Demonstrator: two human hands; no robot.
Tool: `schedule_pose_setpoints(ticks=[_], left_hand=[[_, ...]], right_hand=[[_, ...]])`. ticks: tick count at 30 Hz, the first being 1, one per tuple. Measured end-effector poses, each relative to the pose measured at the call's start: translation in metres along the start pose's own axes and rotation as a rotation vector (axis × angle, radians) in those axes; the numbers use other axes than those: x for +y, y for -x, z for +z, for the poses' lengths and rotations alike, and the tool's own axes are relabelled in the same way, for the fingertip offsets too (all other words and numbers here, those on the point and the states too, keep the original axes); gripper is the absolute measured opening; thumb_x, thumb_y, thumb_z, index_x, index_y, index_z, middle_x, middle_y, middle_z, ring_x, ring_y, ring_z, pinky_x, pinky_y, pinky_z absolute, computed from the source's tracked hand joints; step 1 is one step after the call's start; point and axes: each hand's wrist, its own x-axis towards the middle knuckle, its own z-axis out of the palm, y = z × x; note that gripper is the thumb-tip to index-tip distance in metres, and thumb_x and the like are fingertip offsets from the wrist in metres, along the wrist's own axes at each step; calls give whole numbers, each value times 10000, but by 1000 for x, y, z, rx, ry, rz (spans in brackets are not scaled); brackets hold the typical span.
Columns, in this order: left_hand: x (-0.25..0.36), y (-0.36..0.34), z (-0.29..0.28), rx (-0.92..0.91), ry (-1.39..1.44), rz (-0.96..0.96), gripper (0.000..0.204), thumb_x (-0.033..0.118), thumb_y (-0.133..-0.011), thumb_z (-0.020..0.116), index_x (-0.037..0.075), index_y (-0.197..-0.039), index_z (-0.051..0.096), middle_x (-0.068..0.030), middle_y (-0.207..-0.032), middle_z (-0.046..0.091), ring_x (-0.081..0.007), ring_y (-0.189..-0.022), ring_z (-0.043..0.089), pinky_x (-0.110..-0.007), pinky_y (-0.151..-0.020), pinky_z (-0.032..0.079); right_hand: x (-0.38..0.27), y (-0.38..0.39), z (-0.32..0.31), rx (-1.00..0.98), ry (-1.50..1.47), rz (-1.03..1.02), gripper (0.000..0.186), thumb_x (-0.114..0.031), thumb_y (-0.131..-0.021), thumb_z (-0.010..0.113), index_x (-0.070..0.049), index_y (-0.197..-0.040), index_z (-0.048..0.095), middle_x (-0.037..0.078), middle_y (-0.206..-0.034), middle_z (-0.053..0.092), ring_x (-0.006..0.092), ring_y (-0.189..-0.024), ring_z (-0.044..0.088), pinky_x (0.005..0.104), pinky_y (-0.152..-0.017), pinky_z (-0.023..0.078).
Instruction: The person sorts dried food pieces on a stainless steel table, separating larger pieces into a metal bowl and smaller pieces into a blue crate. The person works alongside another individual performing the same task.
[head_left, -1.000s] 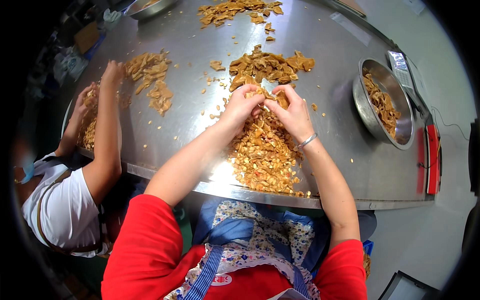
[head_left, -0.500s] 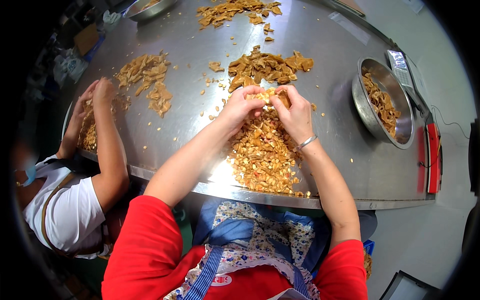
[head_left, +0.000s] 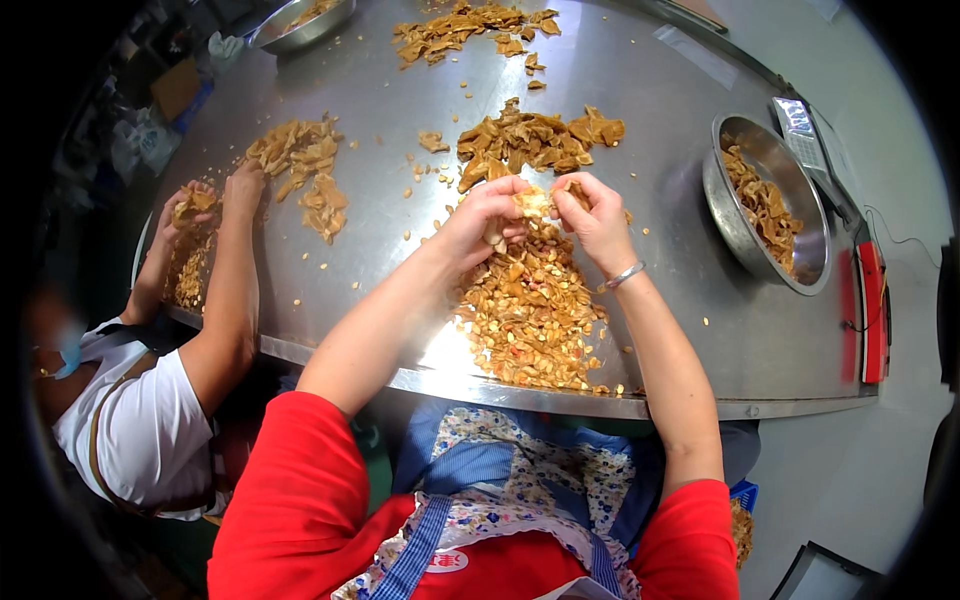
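Above the near edge of a steel table, my left hand (head_left: 482, 222) pinches a pale yellow, seedy-looking piece (head_left: 533, 203). Close against it, my right hand (head_left: 600, 228) has its thumb and fingers closed on a brown dried piece (head_left: 574, 192). Whether the two pieces are still joined I cannot tell. Beneath both hands spreads a heap of flat yellowish seeds (head_left: 530, 320) mixed with brown bits. Just beyond my fingertips lies a pile of flattened, wrinkled brown dried pieces (head_left: 525, 140), whose exact kind is not clear.
A steel bowl (head_left: 718, 205) with brown pieces stands at right, near a scale (head_left: 797, 120) and a red object (head_left: 872, 310). At left, a co-worker's hands (head_left: 243, 185) handle similar pieces beside another pile (head_left: 300, 155). Farther off are a third pile (head_left: 460, 30) and another bowl (head_left: 300, 35).
My hands have drawn slightly apart, showing more of the pale piece between them. The co-worker's hands have separated, one reaching toward the left pile.
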Motion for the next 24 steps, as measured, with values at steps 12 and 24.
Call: schedule_pose_setpoints(ticks=[12,24], left_hand=[[2,2,-3,-75,428,-5,165,25,-772,479,69,-926,518,-106,-923,552,-220,-862,553,-343,-743,481],[-6,-2,0,170,-572,226,62,13,-734,620,41,-777,585,-26,-902,544,-107,-781,542,-208,-651,448]], right_hand=[[8,-2,-18,-73,632,-156,140,-45,-698,562,-75,-814,635,72,-823,582,201,-739,575,305,-655,448],[-16,4,-2,8,391,-371,147,-135,-723,668,-23,-781,593,11,-621,528,55,-515,429,218,-464,340]])
